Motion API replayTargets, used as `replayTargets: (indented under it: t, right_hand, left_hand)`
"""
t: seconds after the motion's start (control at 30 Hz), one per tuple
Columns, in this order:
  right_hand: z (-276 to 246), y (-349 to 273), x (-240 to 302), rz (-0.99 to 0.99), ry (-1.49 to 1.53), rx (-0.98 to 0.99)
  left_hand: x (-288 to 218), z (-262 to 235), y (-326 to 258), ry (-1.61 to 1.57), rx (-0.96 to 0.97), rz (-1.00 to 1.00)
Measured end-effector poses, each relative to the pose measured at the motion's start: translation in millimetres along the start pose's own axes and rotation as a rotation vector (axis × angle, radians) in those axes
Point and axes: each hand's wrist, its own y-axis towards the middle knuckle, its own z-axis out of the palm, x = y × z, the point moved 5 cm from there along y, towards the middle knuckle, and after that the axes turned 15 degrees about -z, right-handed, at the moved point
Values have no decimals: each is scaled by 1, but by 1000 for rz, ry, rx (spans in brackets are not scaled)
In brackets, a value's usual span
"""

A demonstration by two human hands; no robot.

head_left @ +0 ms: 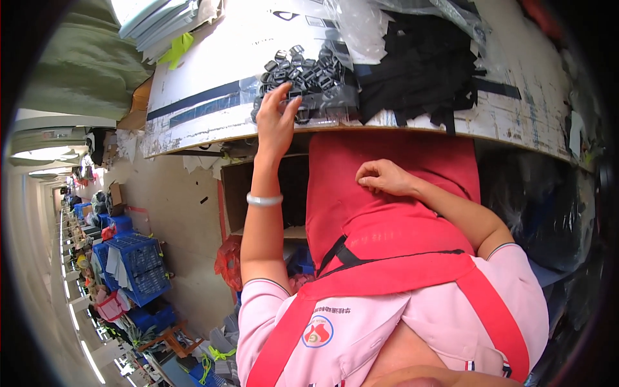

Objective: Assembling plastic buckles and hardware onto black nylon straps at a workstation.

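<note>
A pile of small black plastic buckles (306, 69) lies on a clear plastic bag near the table's front edge. My left hand (276, 122) reaches to the near left side of that pile, its thumb and fingers apart, the fingertips right at the buckles. No buckle shows between them. Over the red apron (393, 151) on my lap, my right hand (389, 178) is closed, its fingers curled in. Whether something small is inside them is hidden. Right of the buckles, a heap of black fabric strips (416, 71) lies on the table, some ends hanging over the edge.
The white, worn tabletop (213, 71) carries dark tape, crumpled clear plastic (367, 32) and a stack of papers (158, 22) with a neon-yellow strip (177, 50). Below are an open box (293, 193) and a red plastic bag (228, 261). Blue crates (135, 264) stand on the floor left.
</note>
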Motion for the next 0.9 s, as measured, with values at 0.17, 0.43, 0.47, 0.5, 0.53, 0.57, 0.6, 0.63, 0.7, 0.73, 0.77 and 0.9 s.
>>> replayTargets:
  t: [0.17, 0.43, 0.47, 0.5, 0.53, 0.57, 0.6, 0.63, 0.7, 0.73, 0.77, 0.9]
  right_hand:
    - [-13, -2, -9, -13, -50, -53]
    - [-31, 3, -22, -34, -115, -53]
    - [-31, 5, -20, -34, -111, -47]
    - [-31, 7, -19, -18, -131, -25]
    - [-28, 7, -19, -2, -152, -2]
    - [-28, 7, -19, -2, -150, -4]
    - [-29, 7, -19, -13, -138, -26]
    - [-29, 6, -18, -25, -126, -46]
    - [-30, 5, -18, -32, -137, -53]
    - [-31, 4, -17, -38, -150, -51]
    - [-31, 3, -18, -37, -149, -54]
    - [-34, 1, -23, -55, -160, -62]
  left_hand:
    - [27, 23, 106, 423, -53, -250]
    - [14, 82, 106, 582, -54, 12]
    - [20, 83, 107, 615, -10, 14]
    - [23, 83, 109, 647, 34, 15]
    - [28, 80, 114, 613, -7, 57]
    - [26, 80, 115, 614, -5, 58]
    - [26, 79, 116, 570, 5, 31]
    - [25, 77, 118, 527, 13, 3]
    - [20, 70, 118, 433, 1, -24]
    - [18, 62, 119, 412, -54, -47]
    - [17, 52, 118, 391, -110, -73]
    - [19, 41, 108, 700, -93, -230]
